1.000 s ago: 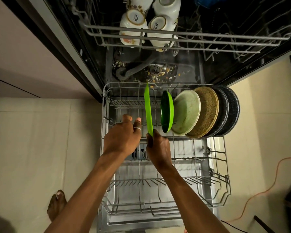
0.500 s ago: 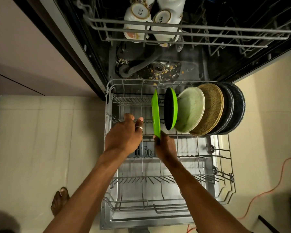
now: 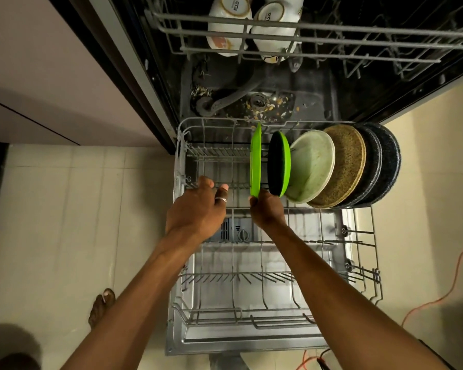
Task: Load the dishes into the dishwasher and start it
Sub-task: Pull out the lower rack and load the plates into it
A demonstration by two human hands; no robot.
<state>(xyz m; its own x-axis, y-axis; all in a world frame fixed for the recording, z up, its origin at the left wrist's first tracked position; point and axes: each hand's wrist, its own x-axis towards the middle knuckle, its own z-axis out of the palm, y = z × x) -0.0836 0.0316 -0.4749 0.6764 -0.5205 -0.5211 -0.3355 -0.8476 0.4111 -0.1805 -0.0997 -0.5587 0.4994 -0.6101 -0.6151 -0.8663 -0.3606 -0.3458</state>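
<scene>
A thin bright green plate (image 3: 255,160) stands on edge in the pulled-out lower rack (image 3: 181,263), and my right hand (image 3: 267,212) pinches its near rim. To its right a green bowl with a dark inside (image 3: 278,164), a pale plate (image 3: 312,166), a speckled tan plate (image 3: 345,166) and two dark speckled plates (image 3: 382,164) stand in a row. My left hand (image 3: 198,209) hovers over the rack's left part with loosely curled fingers and holds nothing. White cups (image 3: 251,25) hang upside down in the upper rack (image 3: 332,30).
The dishwasher tub floor (image 3: 251,105) shows food bits around the drain. An orange cable (image 3: 439,297) runs over the tiled floor at right. My bare foot (image 3: 102,303) stands on the tiles at left. A cabinet front (image 3: 51,76) borders the machine on the left.
The green plate has moved right and down, closer to the green bowl, with my right hand following it. My left hand has stayed about where it was.
</scene>
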